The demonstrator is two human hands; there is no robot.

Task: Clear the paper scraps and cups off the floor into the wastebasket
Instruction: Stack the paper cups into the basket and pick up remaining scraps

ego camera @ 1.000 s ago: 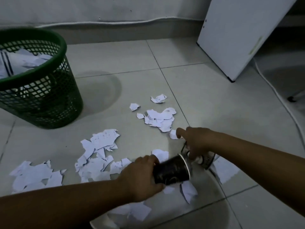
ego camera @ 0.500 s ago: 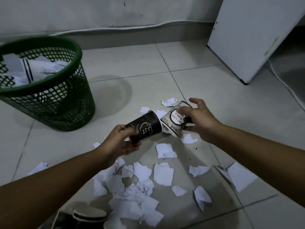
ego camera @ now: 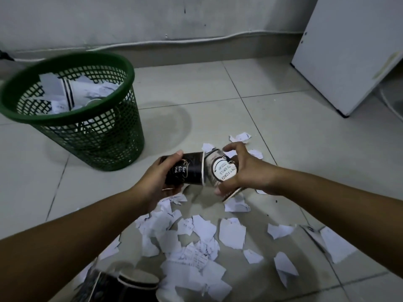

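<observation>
My left hand [ego camera: 157, 182] grips a black paper cup [ego camera: 189, 170] lying sideways above the floor. My right hand [ego camera: 242, 171] grips a brown-and-white printed paper cup [ego camera: 220, 171], whose end sits inside the black cup's mouth. The green mesh wastebasket [ego camera: 122, 68] stands to the upper left, holding paper and a cup. Several torn white paper scraps [ego camera: 231, 234] lie on the tiles below and beyond my hands. More dark cups [ego camera: 130, 284] lie at the bottom edge.
A white board [ego camera: 349, 51] leans against the wall at the right. A white cable [ego camera: 152, 43] runs along the skirting. The grey tiled floor [ego camera: 218, 88] stretches between the wastebasket and the board.
Both hands lifted their cups off the floor and brought them together. The printed cup now sits partly in the black cup. The view has risen, showing more of the wastebasket.
</observation>
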